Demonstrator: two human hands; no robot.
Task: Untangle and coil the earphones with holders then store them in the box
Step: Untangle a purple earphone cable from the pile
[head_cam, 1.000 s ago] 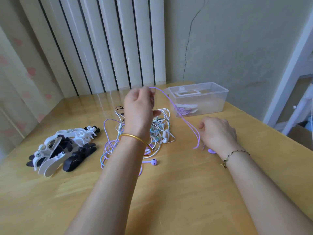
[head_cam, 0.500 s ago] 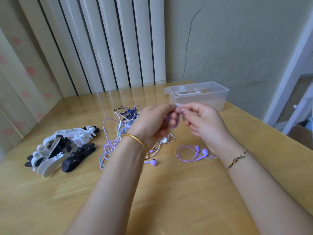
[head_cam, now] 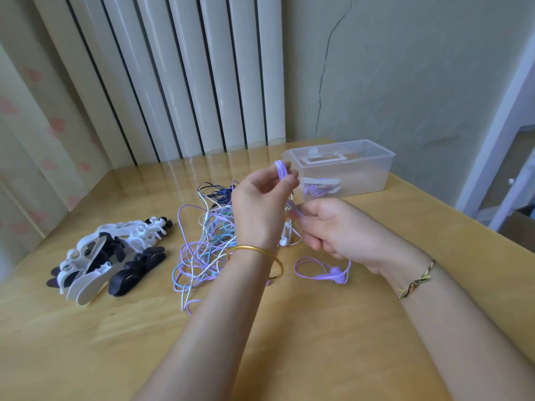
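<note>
Lifted higher than before, the left hand (head_cam: 260, 206) pinches looped purple cable (head_cam: 281, 170) near the box (head_cam: 344, 169). The right hand (head_cam: 338, 230) grips the same cable below, earbuds (head_cam: 335, 275) on the table (head_cam: 333, 342).

A lilac earphone (head_cam: 281, 170) partly coiled aloft, tangled earphones (head_cam: 202, 244) beside black-and-white holders (head_cam: 95, 256), clear box (head_cam: 373, 175) apparently holding one coiled set

The left hand (head_cam: 260, 209) blocks the right side of the earphone tangle (head_cam: 205, 244), so no telling where those cords end. The purple cord (head_cam: 280, 170) goes blurry right at the right hand (head_cam: 338, 230) fingers. Also the holders (head_cam: 107, 256) are piled up, can't count them. Stuff in the box (head_cam: 373, 178) is hazy through the plastic.
</note>
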